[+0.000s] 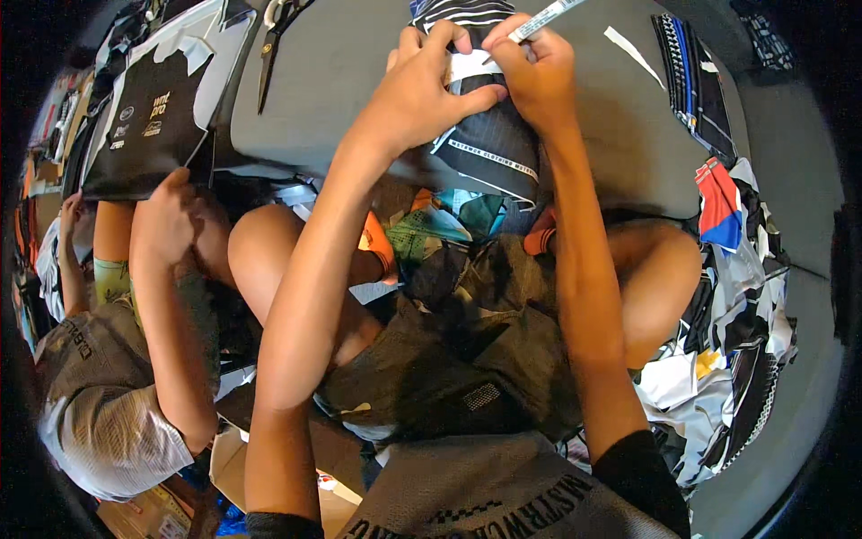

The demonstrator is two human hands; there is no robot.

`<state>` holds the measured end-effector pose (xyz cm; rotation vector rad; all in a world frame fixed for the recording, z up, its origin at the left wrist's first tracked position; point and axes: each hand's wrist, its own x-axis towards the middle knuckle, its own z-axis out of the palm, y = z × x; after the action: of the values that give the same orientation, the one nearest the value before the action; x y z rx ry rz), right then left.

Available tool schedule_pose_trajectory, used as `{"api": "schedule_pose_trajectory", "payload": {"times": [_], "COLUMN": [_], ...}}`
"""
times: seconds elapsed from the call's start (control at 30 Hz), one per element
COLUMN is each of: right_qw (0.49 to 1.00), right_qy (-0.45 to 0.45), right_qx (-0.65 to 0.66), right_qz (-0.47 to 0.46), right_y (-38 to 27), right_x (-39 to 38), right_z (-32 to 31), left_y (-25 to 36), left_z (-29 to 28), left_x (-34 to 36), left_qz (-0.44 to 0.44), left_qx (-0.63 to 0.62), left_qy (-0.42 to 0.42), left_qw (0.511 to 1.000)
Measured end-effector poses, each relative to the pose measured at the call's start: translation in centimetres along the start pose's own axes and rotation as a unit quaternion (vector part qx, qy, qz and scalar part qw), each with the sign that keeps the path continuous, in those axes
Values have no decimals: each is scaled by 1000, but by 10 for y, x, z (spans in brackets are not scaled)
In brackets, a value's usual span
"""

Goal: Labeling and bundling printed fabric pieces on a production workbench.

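A folded black cloth piece (489, 135) with white stripes and a lettered white band lies on the grey padded surface in front of me. Across it runs a white strip (469, 66). My left hand (422, 85) rests over the cloth's left side, thumb and index finger spread apart and pressing on it around the strip. From the right, my right hand (541, 76) pinches a slim white pen (543, 18), its tip at the strip's right part. The cloth's far end shows striped fabric above my hands; its near end hangs over the surface's front edge.
Black-handled scissors (268, 58) lie on the grey padded surface (305, 108). Further right are a narrow white scrap (636, 56) and patterned cloth pieces (690, 76). Cloth scraps (718, 395) heap at my right. A co-worker's hand (171, 216) touches a black printed panel (153, 117).
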<state>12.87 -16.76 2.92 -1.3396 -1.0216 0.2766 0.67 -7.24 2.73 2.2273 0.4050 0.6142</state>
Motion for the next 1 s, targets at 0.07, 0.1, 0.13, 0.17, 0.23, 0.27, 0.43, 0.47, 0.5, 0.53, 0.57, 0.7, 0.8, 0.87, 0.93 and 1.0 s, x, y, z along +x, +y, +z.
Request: {"api": "schedule_pose_trajectory", "payload": {"times": [0.07,0.1,0.13,0.17,0.23,0.27,0.43,0.47,0.5,0.53,0.57,0.7,0.8,0.87,0.93,1.0], "right_qw": [1000,1000,1000,1000,999,997,997,997,997,997,998,998,997,996,993,994], "right_qy": [3,7,6,11,18,23,15,14,15,14,14,20,31,75,115,104], "right_qx": [14,16,21,-2,-50,-74,-52,-52,-46,-40,-34,3,34,24,14,17], "right_qz": [-9,-14,-13,-12,-13,-12,48,51,54,57,59,64,66,51,38,41], "right_y": [1,2,2,2,3,2,2,2,2,2,2,2,2,4,6,7], "right_x": [0,1,2,3,4,5,2,1,1,1,1,1,-2,-4,-6,-7], "right_z": [1,1,2,3,4,4,3,3,2,2,3,5,5,4,4,6], "left_y": [-1,-2,-2,-2,0,1,5,6,6,6,7,7,8,7,6,4], "left_z": [1,2,2,2,2,2,1,1,1,1,1,-3,-5,-5,-5,-6], "left_x": [0,1,1,1,1,1,3,3,3,3,3,3,3,4,3,2], "left_qz": [2,3,3,5,11,1,-5,-7,-3,2,6,-1,-10,-3,-1,-7], "left_qx": [-10,-14,-14,-4,16,28,9,9,11,13,15,13,10,7,2,1], "left_qy": [7,11,9,8,9,-2,-5,-6,-7,-6,-6,-13,-25,-28,-29,-31], "left_qw": [1000,1000,1000,1000,1000,1000,1000,1000,1000,1000,1000,1000,1000,1000,1000,1000]}}
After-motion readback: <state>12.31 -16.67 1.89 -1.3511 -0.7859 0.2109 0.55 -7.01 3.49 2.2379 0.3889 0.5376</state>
